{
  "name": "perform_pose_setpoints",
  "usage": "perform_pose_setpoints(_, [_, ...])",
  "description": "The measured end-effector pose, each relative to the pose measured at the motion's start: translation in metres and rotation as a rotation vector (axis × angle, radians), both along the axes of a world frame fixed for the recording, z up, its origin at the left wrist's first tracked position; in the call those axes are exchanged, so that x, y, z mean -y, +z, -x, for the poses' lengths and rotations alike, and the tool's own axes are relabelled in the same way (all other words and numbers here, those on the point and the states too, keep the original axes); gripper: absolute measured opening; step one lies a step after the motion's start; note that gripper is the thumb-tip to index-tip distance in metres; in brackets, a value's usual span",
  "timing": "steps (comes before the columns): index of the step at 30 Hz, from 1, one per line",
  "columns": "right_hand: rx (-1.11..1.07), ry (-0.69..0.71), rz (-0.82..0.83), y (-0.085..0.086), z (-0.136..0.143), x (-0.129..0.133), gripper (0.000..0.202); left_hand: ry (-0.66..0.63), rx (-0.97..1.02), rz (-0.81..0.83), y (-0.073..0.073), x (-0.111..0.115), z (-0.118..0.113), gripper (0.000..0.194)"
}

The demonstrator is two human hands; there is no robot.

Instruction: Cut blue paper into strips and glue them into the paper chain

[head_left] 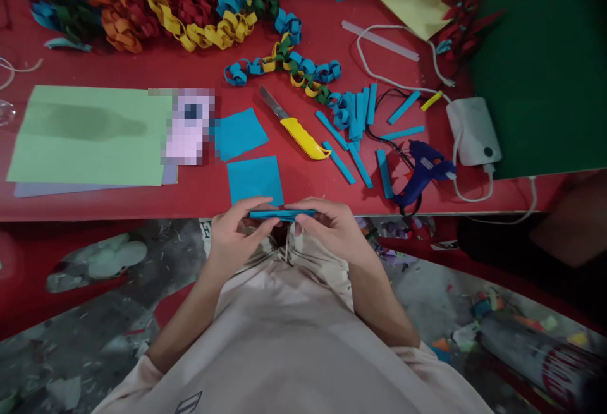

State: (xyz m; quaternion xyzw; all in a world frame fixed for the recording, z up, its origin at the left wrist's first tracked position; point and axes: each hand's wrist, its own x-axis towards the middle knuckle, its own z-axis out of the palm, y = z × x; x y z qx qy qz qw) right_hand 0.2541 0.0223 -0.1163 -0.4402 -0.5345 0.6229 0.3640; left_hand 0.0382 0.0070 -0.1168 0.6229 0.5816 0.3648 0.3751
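A folded strip of blue paper [282, 215] spans the gap between my hands at the table's front edge. My left hand [239, 227] pinches its left end between thumb and fingers. On its right end, my right hand [327, 221] is closed in the same way. Just beyond lie two blue paper squares, a nearer sheet [256, 180] and a farther sheet [241, 134]. A knife with a yellow handle [303, 138] rests to their right. Several narrow blue paper strips [339, 162] are scattered between the knife and a blue glue gun [424, 170].
Paper chains in many colours [190, 9] heap at the back left, and a smaller chain [289, 63] trails toward the strips. Green sheets [85, 136] and a phone [187, 129] lie left. A white power bank [474, 131] with cables sits right, by a green board [545, 73].
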Motion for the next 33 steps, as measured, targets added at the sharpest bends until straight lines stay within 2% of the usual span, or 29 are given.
perform_pose_setpoints(4, [0.007, -0.031, -0.011, -0.002, 0.0, 0.001, 0.021, 0.093, 0.21, 0.21, 0.0, 0.0, -0.007, 0.033])
perform_pose_setpoints(7, [0.029, -0.073, -0.009, -0.006, 0.002, 0.002, 0.018, 0.095, 0.355, 0.339, 0.0, -0.005, -0.009, 0.036])
perform_pose_setpoints(10, [0.021, -0.088, -0.004, -0.007, 0.004, 0.001, 0.019, 0.076, 0.385, 0.419, 0.001, -0.01, -0.009, 0.035])
perform_pose_setpoints(14, [0.023, -0.117, 0.043, -0.006, 0.006, 0.001, 0.018, 0.077, 0.377, 0.41, 0.001, -0.012, -0.007, 0.031])
perform_pose_setpoints(18, [0.004, -0.139, 0.078, -0.005, 0.004, 0.002, 0.019, -0.002, 0.427, 0.449, 0.001, -0.008, -0.004, 0.033])
perform_pose_setpoints(25, [-0.066, -0.059, 0.088, 0.005, -0.001, 0.011, 0.021, -0.134, 0.403, 0.446, 0.011, -0.001, 0.003, 0.04])
perform_pose_setpoints(33, [-0.032, -0.099, 0.056, 0.019, 0.0, 0.028, 0.029, -0.102, 0.398, 0.375, 0.025, 0.015, -0.005, 0.039])
